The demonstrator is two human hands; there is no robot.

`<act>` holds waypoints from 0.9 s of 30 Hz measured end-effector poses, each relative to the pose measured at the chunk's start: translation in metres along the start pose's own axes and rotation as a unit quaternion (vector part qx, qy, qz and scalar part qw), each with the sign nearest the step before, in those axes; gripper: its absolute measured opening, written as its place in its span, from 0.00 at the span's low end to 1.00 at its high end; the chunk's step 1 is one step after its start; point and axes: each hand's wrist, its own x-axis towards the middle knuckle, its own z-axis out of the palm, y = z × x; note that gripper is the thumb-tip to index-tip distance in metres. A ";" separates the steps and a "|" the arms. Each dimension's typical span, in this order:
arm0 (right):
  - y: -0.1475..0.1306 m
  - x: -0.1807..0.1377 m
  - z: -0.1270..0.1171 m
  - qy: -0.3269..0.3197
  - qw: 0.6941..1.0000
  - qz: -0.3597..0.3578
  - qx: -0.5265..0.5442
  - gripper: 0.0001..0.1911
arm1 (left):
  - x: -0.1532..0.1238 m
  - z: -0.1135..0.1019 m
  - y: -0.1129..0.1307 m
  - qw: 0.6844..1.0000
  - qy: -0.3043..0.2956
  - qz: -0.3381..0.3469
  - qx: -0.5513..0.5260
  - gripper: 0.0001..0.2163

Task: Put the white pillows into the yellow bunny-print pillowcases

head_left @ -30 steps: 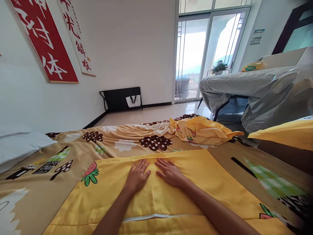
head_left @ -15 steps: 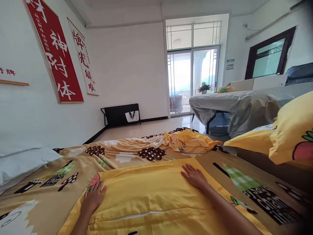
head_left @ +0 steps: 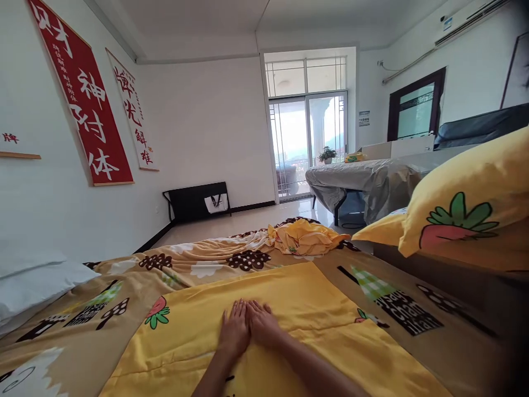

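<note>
**Both hands flat, side by side on the yellow pillowcase**

Head view: the left hand (head_left: 234, 333) and right hand (head_left: 262, 330) lie palm down, touching each other along their inner edges. Their fingers are released and stretched forward, gripping nothing. Under them is the yellow pillowcase (head_left: 326, 325), spread flat on the patterned bedspread (head_left: 124, 270) and reaching out to both sides of the fingers and a little beyond the fingertips. A strawberry print (head_left: 156, 313) sits on the pillowcase well to the left of the left fingers. Farther ahead of the fingertips, a crumpled yellow cloth (head_left: 306, 237) rests at the far edge of the bed. A white pillow (head_left: 37, 281) lies far off to the left, and a stuffed yellow pillow (head_left: 467, 204) stands raised well to the right.
</note>
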 end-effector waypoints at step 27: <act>0.176 -0.076 -0.064 -0.009 0.971 0.229 -0.064 0.33 | -0.084 -0.016 -0.199 0.978 -0.005 -0.146 0.151 0.23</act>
